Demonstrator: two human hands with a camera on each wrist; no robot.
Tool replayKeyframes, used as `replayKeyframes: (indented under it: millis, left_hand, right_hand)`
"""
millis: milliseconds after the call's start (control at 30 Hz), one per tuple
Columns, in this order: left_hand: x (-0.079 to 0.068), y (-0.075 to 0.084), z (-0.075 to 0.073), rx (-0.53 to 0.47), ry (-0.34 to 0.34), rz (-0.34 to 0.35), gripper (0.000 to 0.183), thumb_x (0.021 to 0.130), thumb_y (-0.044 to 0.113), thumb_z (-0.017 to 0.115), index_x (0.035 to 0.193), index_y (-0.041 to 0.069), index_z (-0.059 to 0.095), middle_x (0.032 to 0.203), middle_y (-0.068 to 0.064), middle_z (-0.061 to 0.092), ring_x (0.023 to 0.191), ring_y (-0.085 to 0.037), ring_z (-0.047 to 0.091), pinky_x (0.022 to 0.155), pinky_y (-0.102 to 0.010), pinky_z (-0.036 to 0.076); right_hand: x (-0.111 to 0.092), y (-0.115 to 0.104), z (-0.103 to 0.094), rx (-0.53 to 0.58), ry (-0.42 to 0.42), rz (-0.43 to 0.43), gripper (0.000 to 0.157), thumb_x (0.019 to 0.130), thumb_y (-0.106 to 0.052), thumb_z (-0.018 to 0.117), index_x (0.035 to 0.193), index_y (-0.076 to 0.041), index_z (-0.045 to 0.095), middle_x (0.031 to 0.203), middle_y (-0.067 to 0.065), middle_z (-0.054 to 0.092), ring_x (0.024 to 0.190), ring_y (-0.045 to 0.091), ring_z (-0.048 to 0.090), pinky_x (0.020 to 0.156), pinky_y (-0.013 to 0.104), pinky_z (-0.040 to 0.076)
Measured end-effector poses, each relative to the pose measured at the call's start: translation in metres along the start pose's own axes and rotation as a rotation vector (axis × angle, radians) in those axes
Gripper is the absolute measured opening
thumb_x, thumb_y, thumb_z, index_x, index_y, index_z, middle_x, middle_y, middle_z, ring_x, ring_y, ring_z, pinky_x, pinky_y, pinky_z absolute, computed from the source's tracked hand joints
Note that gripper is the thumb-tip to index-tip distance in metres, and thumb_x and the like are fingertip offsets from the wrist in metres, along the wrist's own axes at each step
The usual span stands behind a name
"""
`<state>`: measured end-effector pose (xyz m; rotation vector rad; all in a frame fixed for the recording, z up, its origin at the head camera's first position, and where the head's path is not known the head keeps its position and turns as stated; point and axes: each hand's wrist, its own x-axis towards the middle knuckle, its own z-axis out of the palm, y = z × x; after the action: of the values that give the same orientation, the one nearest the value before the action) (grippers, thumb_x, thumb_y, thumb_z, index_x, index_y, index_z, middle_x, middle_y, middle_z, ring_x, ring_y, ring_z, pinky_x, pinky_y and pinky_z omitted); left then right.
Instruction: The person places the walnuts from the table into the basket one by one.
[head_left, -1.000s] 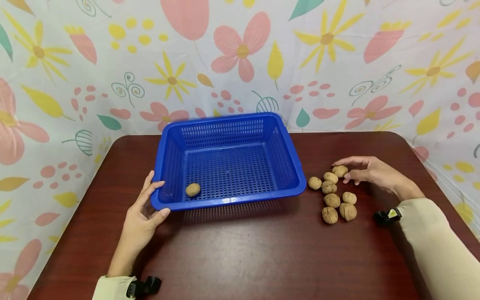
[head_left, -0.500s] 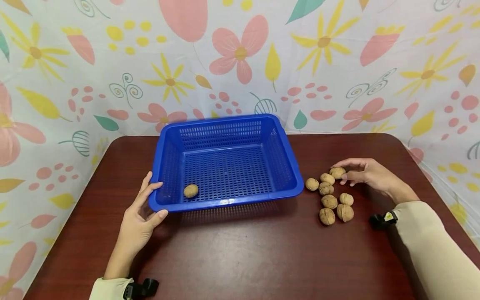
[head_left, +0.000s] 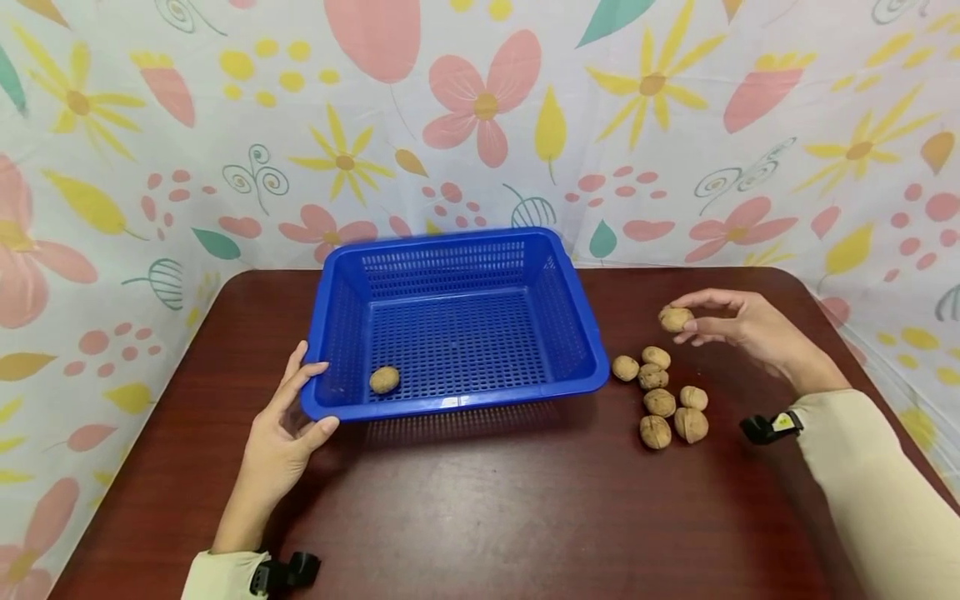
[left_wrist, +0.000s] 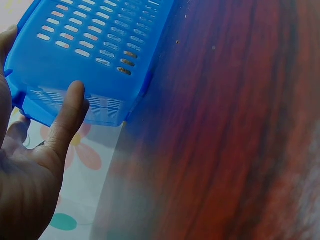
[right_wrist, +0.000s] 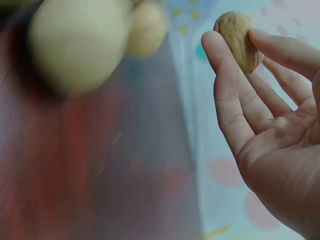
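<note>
A blue plastic basket (head_left: 450,403) with slotted walls sits on the table, a single walnut (head_left: 384,380) lying near its front left corner. My left hand (head_left: 277,442) grips that corner, fingers over the left rim and thumb at the front; the left wrist view shows the thumb (left_wrist: 67,120) against the outer wall. To the right of the basket, my right hand (head_left: 757,337) pinches a walnut (head_left: 676,319) between thumb and fingers, raised above the tabletop. In the right wrist view this walnut (right_wrist: 239,40) is at the fingertips. Several walnuts (head_left: 660,403) lie loosely grouped below that hand.
The dark red-brown table (head_left: 480,517) has rounded back corners. A flower-patterned cloth (head_left: 480,200) hangs behind it and along both sides. One loose walnut (head_left: 625,367) lies close to the basket's right front corner.
My right hand has lifted a walnut from the back of the group, up and away from the others. The left hand and the basket stay in place.
</note>
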<state>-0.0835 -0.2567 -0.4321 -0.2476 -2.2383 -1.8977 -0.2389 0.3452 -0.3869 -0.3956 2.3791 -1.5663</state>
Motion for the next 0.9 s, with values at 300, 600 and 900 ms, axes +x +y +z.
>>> replayKeyframes:
  millis: [300,600,900]
  left_hand:
    - [-0.001,0.001,-0.001,0.025,0.004,0.000,0.062,0.091,-0.015,0.067,0.149,-0.004,0.049,0.177,-0.007,0.017,0.131,0.004,0.055,0.093,-0.013,0.054]
    - [0.004,0.000,0.002,0.014,-0.014,0.004,0.062,0.091,-0.016,0.067,0.149,-0.005,0.049,0.177,-0.011,0.016,0.132,0.003,0.054,0.094,-0.013,0.054]
    - [0.000,0.001,0.000,0.013,0.002,-0.008,0.063,0.091,-0.017,0.066,0.150,-0.003,0.050,0.177,-0.009,0.015,0.131,0.002,0.056,0.092,-0.013,0.054]
  right_hand:
    - [0.025,-0.071,0.030,0.000,-0.030,-0.111,0.033,0.103,-0.005,0.064,0.136,0.001,0.065,0.113,-0.002,0.080,0.093,0.018,0.077,0.079,0.030,0.061]
    - [0.063,-0.134,0.086,0.071,-0.157,-0.109,0.030,0.100,-0.006,0.068,0.130,-0.005,0.071,0.112,0.006,0.079,0.093,0.031,0.076,0.080,0.038,0.061]
    - [0.113,-0.176,0.145,0.095,-0.390,-0.141,0.032,0.096,-0.001,0.069,0.127,-0.004,0.071,0.114,0.011,0.079,0.093,0.030,0.077,0.076,0.033,0.060]
